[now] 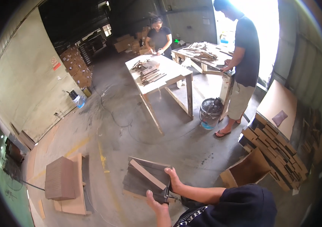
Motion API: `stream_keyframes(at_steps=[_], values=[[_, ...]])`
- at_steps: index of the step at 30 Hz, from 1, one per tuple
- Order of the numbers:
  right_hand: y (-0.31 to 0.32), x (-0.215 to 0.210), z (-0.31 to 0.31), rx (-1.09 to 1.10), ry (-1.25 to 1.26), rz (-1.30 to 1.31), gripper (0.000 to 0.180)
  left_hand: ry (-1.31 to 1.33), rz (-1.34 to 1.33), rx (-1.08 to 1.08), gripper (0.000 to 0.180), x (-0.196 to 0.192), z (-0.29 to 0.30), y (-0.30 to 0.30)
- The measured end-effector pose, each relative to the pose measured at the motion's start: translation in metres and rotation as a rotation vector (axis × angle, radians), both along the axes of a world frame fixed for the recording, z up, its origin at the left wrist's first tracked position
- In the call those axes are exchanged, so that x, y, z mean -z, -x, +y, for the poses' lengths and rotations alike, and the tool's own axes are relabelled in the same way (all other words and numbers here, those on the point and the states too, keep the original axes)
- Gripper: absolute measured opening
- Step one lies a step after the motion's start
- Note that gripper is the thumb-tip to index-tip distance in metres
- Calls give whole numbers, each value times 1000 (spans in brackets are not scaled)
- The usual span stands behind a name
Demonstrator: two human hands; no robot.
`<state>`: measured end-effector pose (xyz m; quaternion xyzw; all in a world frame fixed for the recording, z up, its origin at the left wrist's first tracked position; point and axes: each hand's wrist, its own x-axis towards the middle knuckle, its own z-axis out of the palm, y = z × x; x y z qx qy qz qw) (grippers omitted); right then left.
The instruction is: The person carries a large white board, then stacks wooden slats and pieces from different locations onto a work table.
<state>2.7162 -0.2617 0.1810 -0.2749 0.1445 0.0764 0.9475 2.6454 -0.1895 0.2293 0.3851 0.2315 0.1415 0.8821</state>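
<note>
Both hands hold a stack of dark panels above the concrete floor.

The left hand [157,202] grips the near edge of the stack of dark panels [145,179]; the right hand [175,179] clasps its right edge. A pale wooden strip [147,174] lies diagonally on top. An open cardboard box [246,170] stands to the right, and a block of brown sheets [60,178] sits well apart on the left.

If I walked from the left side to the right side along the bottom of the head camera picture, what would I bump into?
Stack of brown boards → bundle of dark wooden slats held by both hands, left and right → open cardboard box → pile of small flat boxes.
</note>
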Motion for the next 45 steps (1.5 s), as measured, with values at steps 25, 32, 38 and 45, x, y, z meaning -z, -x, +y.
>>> stream_keyframes(at_steps=[25,32,38,45], values=[[-643,2,252,339,66,-5,52,52,59,345,47,27,279,-674],[-805,-12,249,570,13,-41,53,67,55,658,53,-3,287,-866],[-943,-46,209,784,72,11,63,23,-60,839,57,-2,248,-1034],[-1108,-40,135,856,23,-69,69,71,-83,949,60,2,168,-1206]])
